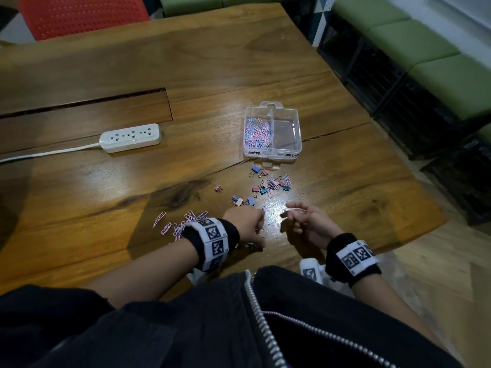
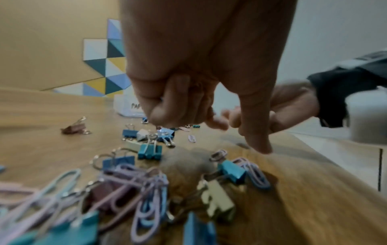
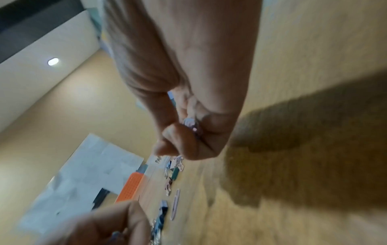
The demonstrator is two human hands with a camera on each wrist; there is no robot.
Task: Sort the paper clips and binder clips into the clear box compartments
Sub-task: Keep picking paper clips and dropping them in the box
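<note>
The clear box (image 1: pixel 297 144) stands mid-table; its left compartment holds paper clips (image 1: pixel 257 134) and its right compartment is bare. In front of it lies a mixed pile of binder clips (image 1: pixel 271 184) and paper clips. More paper clips (image 1: pixel 180 221) lie beside my left wrist. My left hand (image 1: pixel 261 227) hovers low over clips (image 2: pixel 146 190) near the table's front edge, fingers curled and thumb pointing down; a small bluish clip (image 3: pixel 114 234) shows at its fingertips. My right hand (image 1: pixel 288 209) is raised just to its right and pinches pale paper clips (image 3: pixel 191 125) in curled fingers.
A white power strip (image 1: pixel 130 138) with its cord lies at the left. A cable slot (image 1: pixel 85 102) runs across the table behind it. A red chair (image 1: pixel 85 14) stands at the far side, green benches (image 1: pixel 414 49) at the right. The table's edge runs close to my body.
</note>
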